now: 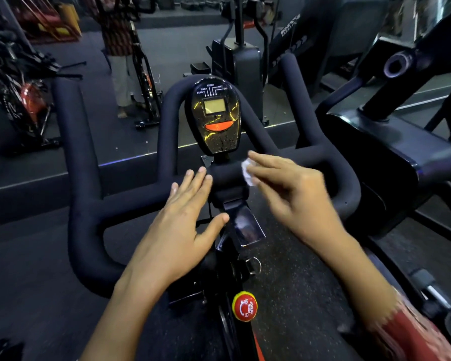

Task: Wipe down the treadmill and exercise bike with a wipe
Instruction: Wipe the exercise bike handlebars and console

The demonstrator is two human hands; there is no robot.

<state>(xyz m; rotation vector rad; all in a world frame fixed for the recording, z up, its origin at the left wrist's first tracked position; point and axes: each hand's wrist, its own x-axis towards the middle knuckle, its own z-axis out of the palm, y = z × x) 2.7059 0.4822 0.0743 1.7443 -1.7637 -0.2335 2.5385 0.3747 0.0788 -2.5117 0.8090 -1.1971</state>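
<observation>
Where the black, foam-padded tubular handlebar (85,178) of the exercise bike (228,259) bends under its glossy oval plastic console (214,118), the left hand (182,227) lies flat below-left of the console, fingers straight and released. Just below-right of the console, the right hand's (289,194) fingers pinch a small crumpled white wipe (246,174) at the bar.

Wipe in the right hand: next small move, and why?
Probably sweep the wipe up onto the console. The right hand pinches it at the handlebar centre just below the console, whose face looks speckled. The left hand is open, fingers straight, left of centre, holding nothing.
</observation>
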